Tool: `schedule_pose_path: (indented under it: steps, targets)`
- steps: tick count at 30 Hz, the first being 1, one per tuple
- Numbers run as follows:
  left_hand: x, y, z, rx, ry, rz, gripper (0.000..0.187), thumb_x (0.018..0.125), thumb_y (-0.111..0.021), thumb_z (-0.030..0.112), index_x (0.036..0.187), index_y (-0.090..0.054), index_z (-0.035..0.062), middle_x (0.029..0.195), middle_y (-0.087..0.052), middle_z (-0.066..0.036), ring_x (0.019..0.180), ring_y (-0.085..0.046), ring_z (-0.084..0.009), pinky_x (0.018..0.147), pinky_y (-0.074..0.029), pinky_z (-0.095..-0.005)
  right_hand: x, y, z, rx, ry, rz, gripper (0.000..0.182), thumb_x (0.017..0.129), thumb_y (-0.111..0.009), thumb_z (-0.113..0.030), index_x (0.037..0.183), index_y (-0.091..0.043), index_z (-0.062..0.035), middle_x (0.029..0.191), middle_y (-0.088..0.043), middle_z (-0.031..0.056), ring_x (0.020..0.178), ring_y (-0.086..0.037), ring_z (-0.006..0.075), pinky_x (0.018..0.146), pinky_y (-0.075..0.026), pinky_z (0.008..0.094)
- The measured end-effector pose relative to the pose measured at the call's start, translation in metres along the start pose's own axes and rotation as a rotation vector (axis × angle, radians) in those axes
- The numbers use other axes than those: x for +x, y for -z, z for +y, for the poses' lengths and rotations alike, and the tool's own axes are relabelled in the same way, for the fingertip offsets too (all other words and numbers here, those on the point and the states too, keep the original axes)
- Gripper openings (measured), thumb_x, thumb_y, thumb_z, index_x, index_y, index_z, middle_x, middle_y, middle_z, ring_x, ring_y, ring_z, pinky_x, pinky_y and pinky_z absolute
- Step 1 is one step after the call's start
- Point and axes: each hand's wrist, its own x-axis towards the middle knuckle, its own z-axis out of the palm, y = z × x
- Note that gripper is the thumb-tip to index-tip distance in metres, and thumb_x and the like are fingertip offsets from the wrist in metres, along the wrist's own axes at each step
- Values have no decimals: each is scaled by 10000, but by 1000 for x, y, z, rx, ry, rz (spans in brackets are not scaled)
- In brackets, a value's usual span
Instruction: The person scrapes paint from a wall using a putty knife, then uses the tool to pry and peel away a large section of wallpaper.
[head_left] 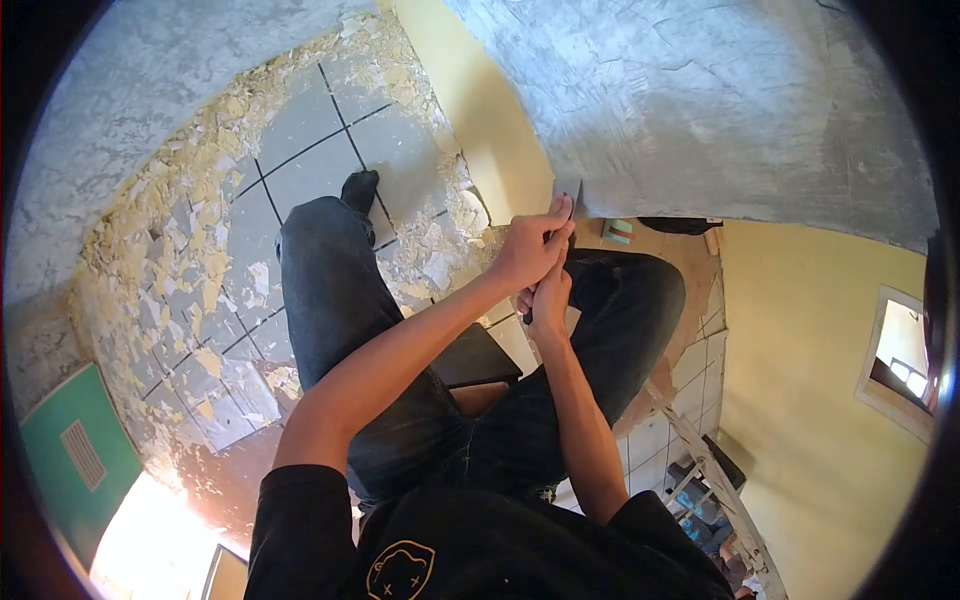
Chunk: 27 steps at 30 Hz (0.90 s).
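Observation:
Both of my hands are closed on a scraper (pixel 577 198), its thin metal blade pointing up toward the wall. My left hand (pixel 535 245) wraps the upper part, with its fingertips close to the blade. Just below, my right hand (pixel 548 298) grips the lower part of the dark handle, most of which is hidden by fingers. The blade is right at the border between the yellow paint (pixel 500 140) and the grey bared wall (pixel 700 130).
Peeled paint flakes (pixel 210 270) cover much of the tiled floor (pixel 300 160). A dark stool (pixel 475 355) shows between my bent legs. At the lower right lies a wooden ladder (pixel 725 490); a green board (pixel 80 460) stands at the lower left.

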Motion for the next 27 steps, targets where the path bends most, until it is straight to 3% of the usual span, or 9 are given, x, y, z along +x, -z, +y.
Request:
schedule_pose_path:
  steps: [3, 9, 12, 13, 15, 16, 17, 19, 27]
  targets:
    - [9, -6, -18, 81, -372, 165, 329, 940, -572, 139, 1250, -563, 28, 993, -697, -131, 674, -510, -65, 648, -479, -249, 2, -4, -5, -68, 45, 25, 597, 962, -311, -601, 599, -365, -130, 474, -333, -38, 356, -312, 81, 334, -234, 259]
    - [2, 3, 10, -12, 29, 2, 335, 939, -569, 141, 1245, -557, 5, 1109, -659, -192, 903, -626, -116, 778, -495, -269, -2, -4, 0, -39, 15, 56, 614, 954, -311, -617, 585, -366, -128, 464, -330, -34, 356, -312, 79, 334, -231, 255]
    - [18, -9, -23, 88, -537, 287, 290, 942, -570, 146, 1210, -594, 40, 698, -636, -79, 580, -517, -74, 540, -459, -275, -2, -11, -12, -59, 6, 38, 617, 949, -314, -626, 585, -364, -130, 462, -322, -38, 354, -305, 75, 334, -224, 252]
    - [16, -2, -9, 86, -531, 284, 290, 942, -570, 146, 1210, -594, 40, 698, -636, -79, 580, -517, -74, 540, -459, -275, -1, -10, -12, -59, 0, 42, 617, 949, -314, -626, 585, -364, -130, 462, -322, -38, 354, -305, 75, 334, -224, 252]
    - [4, 10, 21, -1, 113, -35, 275, 941, -569, 143, 1189, -600, 28, 695, -628, -71, 613, -540, -60, 560, -468, -267, -2, -5, -11, -83, 31, -1, 618, 947, -317, -629, 582, -362, -132, 464, -319, -42, 354, -302, 71, 333, -215, 253]
    - [2, 14, 32, -30, 185, -59, 258, 914, -583, 121, 1122, -595, -31, 735, -646, -220, 702, -665, -180, 646, -508, -319, -4, -6, -11, -78, 36, -10, 617, 947, -315, -628, 585, -365, -132, 466, -315, -47, 354, -302, 69, 330, -208, 253]
    - [3, 8, 24, -26, 180, -60, 258, 914, -583, 121, 1122, -595, -31, 735, -646, -220, 702, -665, -180, 646, -508, -319, -3, -3, -8, -74, 41, -12, 617, 947, -315, -628, 585, -365, -132, 466, -315, -47, 354, -302, 69, 330, -208, 253]
    - [5, -4, 3, -39, -334, 198, 239, 926, -581, 146, 1111, -611, -2, 562, -561, -143, 499, -486, -112, 514, -461, -311, -1, 0, -1, -57, 36, -8, 611, 949, -319, -623, 598, -376, -127, 469, -326, -44, 352, -301, 70, 328, -201, 255]
    - [5, 5, 8, -15, -97, 79, 286, 948, -569, 154, 1222, -589, 78, 600, -542, 2, 624, -420, -35, 535, -422, -251, 2, -8, -4, -61, 25, -32, 622, 932, -324, -651, 572, -361, -145, 455, -323, -43, 345, -321, 79, 325, -237, 255]
